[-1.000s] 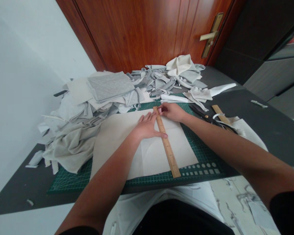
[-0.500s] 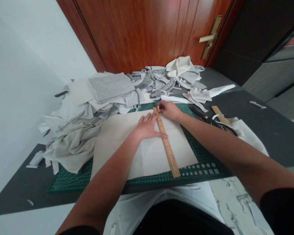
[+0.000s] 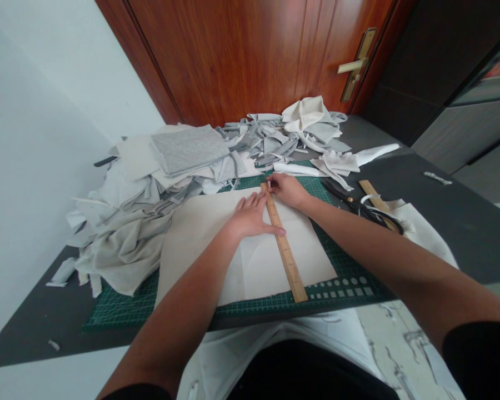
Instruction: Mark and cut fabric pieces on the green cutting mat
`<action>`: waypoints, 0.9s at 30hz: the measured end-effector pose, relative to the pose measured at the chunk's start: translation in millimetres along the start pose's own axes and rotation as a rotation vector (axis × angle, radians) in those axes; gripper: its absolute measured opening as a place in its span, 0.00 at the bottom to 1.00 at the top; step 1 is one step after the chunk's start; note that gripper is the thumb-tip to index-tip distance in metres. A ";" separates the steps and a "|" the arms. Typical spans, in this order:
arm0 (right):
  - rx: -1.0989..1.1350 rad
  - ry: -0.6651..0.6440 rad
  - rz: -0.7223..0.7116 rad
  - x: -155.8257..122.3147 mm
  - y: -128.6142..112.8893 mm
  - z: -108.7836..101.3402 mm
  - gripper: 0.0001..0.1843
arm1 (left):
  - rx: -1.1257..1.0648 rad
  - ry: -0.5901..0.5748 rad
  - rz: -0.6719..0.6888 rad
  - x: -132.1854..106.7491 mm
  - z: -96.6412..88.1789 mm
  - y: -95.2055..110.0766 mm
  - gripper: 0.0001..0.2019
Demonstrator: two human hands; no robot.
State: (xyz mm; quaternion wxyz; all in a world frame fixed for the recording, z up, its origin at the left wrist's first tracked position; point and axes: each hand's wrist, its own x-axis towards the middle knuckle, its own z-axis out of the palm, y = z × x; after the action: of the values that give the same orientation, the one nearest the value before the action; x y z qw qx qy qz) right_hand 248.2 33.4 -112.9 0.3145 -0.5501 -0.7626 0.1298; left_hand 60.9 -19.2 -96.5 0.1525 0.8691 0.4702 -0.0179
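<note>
A beige fabric sheet [image 3: 200,233] lies flat on a green cutting mat [image 3: 120,305]. A wooden ruler [image 3: 289,266] runs across it from the near edge to the far edge. My left hand [image 3: 250,216] lies flat with fingers spread, pressing the fabric and the ruler's left side. My right hand [image 3: 287,190] is at the ruler's far end, its fingers pinched together against the ruler's tip. What they hold is too small to make out.
Heaps of grey and white fabric scraps [image 3: 183,150] crowd the left and far side of the mat. Black scissors [image 3: 354,205] and a second wooden stick [image 3: 369,189] lie to the right on the dark table [image 3: 441,211]. A wooden door [image 3: 241,55] stands behind.
My right hand has shifted slightly left onto the ruler's far tip. The left hand and the ruler have stayed in place.
</note>
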 end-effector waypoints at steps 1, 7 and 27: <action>-0.001 -0.003 -0.004 -2.1 -0.7 -0.8 0.17 | 0.001 0.001 0.000 -0.1 -0.2 0.2 0.70; 0.018 -0.058 -0.016 -17.2 -3.2 -7.8 0.17 | 0.008 -0.008 -0.005 -0.1 -0.6 0.9 0.70; 0.096 -0.191 0.032 -89.8 -32.0 -34.3 0.17 | 0.010 0.017 0.007 0.0 -1.4 2.2 0.62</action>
State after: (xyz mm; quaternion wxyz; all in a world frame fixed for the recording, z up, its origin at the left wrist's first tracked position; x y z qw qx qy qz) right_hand 263.0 -65.9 -99.4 0.2643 -0.5317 -0.7731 0.2232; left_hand 62.5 -19.9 -94.6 0.1441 0.8716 0.4684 -0.0122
